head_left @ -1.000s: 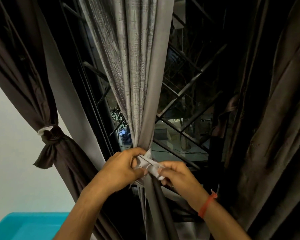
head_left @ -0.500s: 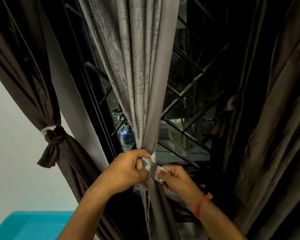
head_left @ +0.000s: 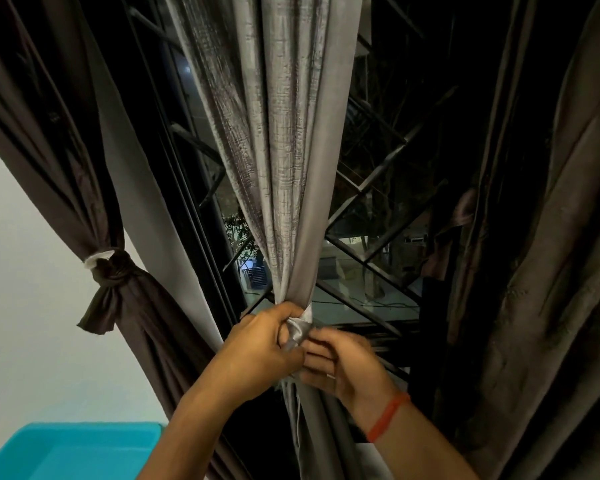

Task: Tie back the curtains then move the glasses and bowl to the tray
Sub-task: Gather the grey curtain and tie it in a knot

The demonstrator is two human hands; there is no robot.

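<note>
The left hand (head_left: 260,344) and the right hand (head_left: 340,362) have been brought closer together than a second ago, so that the fingers now nearly meet just below the centre of the frame; both are curled round the pale tie (head_left: 297,332) that is wrapped about the gathered grey curtain (head_left: 291,168). The loose white ends that were spread between the hands a moment earlier have been drawn in to a small, tight fold, which suggests the knot is being pulled snug and this curtain is close to being secured. The tie appears satiny and slightly shiny, crumpled into a wedge. The grey curtain is a woven, streaked cloth falling in long pleats that narrow to the pinch point. At the left of the frame, a dark brown curtain (head_left: 66,168) is already held by a knot (head_left: 113,268) of the same smooth, glossy fabric. A turquoise plastic tub (head_left: 66,452) is seen at the lower left corner; whether it is the tray cannot be told, and no glasses or bowl are in view
</note>
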